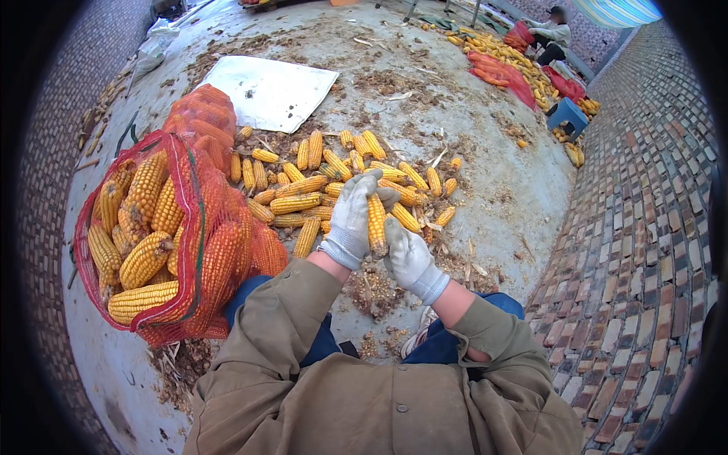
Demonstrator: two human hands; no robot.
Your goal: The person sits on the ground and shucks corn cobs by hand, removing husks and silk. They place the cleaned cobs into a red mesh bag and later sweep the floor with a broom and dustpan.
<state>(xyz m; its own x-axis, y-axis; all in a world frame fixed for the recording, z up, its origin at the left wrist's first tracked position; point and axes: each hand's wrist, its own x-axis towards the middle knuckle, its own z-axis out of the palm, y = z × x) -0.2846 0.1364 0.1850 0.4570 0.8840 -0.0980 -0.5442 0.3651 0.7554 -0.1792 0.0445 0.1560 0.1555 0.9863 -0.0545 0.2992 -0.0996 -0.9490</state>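
Both my hands wear pale knit work gloves. Between them is one yellow corn cob (377,226), held roughly upright in the view. My left hand (354,213) grips its upper left side, with the fingers reaching over the top. Against the cob's lower right side, my right hand (408,253) closes with thumb and fingers. A heap of husked corn cobs (296,203) lies on the ground just beyond and left of my hands. To my left stands a red mesh sack (196,273), its mouth wide and full of cobs.
Behind the sack is another filled mesh sack (213,122). A white sheet (273,88) lies flat on the concrete floor. Brick walls (625,284) flank both sides. At the far right, a person (551,37) sits by a long corn pile, near a blue plastic stool (567,115).
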